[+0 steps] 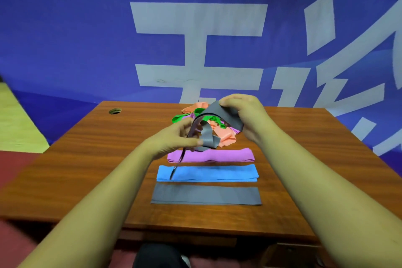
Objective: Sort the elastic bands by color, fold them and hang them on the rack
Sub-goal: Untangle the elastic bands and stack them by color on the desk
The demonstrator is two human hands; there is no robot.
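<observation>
A limp grey elastic band (226, 115), twisted and half unfurled, hangs above the brown wooden surface (87, 159). The left grip (174, 140) pinches one end and the right grip (243, 113) clasps the other. Nearer the person, a folded purple band (217, 155), a folded blue band (217, 173) and a folded grey band (206, 196) lie flat in a row. A tangled pile of orange and green bands (227, 138) is left to sort. No rack shows, so hanging looks unstarted.

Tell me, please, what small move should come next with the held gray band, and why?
Probably draw the left hand and right hand apart to flatten the held gray band: both grip it, yet it hangs twisted, while a folded gray band lies flat on the table.
</observation>
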